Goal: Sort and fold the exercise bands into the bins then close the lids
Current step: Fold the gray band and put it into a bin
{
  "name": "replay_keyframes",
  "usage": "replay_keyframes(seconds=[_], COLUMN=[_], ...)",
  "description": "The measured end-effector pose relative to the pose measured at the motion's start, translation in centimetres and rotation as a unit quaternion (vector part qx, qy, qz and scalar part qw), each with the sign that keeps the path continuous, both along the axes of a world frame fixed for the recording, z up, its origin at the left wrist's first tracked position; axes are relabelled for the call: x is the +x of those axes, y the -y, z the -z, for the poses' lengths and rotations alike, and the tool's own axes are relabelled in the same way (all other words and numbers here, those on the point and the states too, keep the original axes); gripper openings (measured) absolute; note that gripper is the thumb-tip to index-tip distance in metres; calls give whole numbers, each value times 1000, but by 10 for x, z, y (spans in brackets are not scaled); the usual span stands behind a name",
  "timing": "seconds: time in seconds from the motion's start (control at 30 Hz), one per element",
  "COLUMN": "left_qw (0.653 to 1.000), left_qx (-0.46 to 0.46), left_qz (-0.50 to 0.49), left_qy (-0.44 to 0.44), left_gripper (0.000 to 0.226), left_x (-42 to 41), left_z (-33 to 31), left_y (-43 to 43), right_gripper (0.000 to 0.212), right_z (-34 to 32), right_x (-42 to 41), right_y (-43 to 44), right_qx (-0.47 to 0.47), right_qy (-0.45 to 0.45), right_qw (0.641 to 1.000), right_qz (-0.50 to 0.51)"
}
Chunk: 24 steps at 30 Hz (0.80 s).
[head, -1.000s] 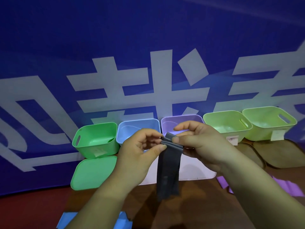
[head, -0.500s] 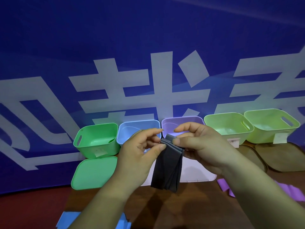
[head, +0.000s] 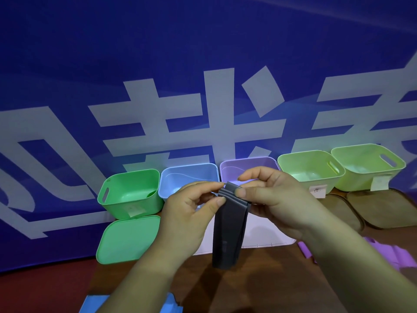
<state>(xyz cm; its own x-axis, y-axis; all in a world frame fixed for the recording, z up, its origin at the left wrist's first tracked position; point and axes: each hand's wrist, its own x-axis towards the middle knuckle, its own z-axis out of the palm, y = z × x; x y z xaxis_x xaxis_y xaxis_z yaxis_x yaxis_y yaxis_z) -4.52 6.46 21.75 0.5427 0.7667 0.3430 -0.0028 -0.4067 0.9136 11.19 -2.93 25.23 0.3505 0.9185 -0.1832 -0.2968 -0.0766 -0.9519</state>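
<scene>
A dark grey exercise band (head: 229, 236) hangs folded in several layers in front of me, pinched at its top edge by both hands. My left hand (head: 189, 218) grips the left corner between thumb and fingers. My right hand (head: 270, 199) holds the right side, thumb on the fold. Behind them stands a row of open bins: green bin (head: 130, 193), blue bin (head: 187, 177), purple bin (head: 250, 166), and two pale green bins (head: 311, 170) (head: 367, 166). A purple band (head: 383, 254) lies on the table at right and a blue band (head: 97, 304) at the bottom left.
A green lid (head: 126, 240) lies flat before the green bin. A white lid (head: 266, 233) shows behind the grey band. Two brown lids (head: 338, 208) (head: 383, 208) lie before the pale green bins. A blue banner wall stands right behind the bins. The table is brown wood.
The band's hanging end swung up shorter half a second ago and now hangs long again. Both hands stayed at the top fold, shifting slightly.
</scene>
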Motion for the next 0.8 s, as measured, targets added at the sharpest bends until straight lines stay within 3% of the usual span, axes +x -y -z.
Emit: replay_keyframes(seconds=[0.3,0.6,0.8], left_qw=[998,999,1000], left_qx=[0,-4,-10], left_qz=[-56,-2,10], left_qy=[-17,-44,-19], left_gripper=[37,42,40], left_x=[-6,-5,-1], left_z=[-4,-9,-13], left_y=[-8,-10,-11], right_gripper=[15,15,15], right_z=[2,-5,-14], right_x=[-2,10,9], right_y=[-9,-23,-18], right_qx=[-16,-16,-15], right_qy=[6,135,131], right_qw=[999,980,988], right_qz=[34,143,75])
